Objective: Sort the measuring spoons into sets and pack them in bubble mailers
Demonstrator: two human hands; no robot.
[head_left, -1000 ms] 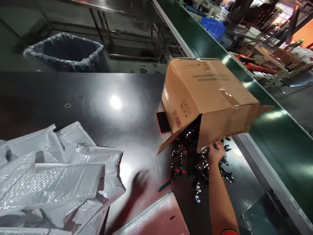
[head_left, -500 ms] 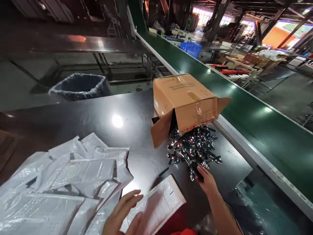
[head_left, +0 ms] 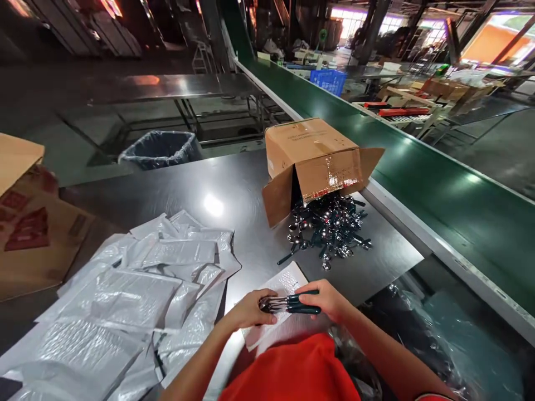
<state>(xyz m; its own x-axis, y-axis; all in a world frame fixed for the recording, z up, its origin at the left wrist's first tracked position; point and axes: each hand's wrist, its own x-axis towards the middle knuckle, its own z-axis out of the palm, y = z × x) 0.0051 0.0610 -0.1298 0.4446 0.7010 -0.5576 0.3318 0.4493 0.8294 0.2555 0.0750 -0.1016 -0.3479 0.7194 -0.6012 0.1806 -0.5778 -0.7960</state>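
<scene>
A small bundle of spoons (head_left: 292, 303) with dark green handles lies crosswise between my two hands. My left hand (head_left: 251, 309) is closed around the silver ends, which its fingers partly cover. Around the handles, my right hand (head_left: 328, 301) grips from the other side. Beneath the bundle is a white padded envelope (head_left: 288, 278), flat at the table's near edge. Beyond my hands, a loose heap of spoons (head_left: 334, 228) spreads from the mouth of a tipped cardboard box (head_left: 317, 147).
Many white padded envelopes (head_left: 137, 289) are piled on the metal table (head_left: 251, 189) at left. A green conveyor belt (head_left: 401, 161) runs along the right. Another carton (head_left: 37, 228) stands at far left, and a lined bin (head_left: 163, 149) is behind the table. Clear plastic (head_left: 451, 334) lies lower right.
My right hand has come back from the heap with spoons in it. My left hand has moved right and closed on their silver ends. The view has shifted, bringing the left carton in.
</scene>
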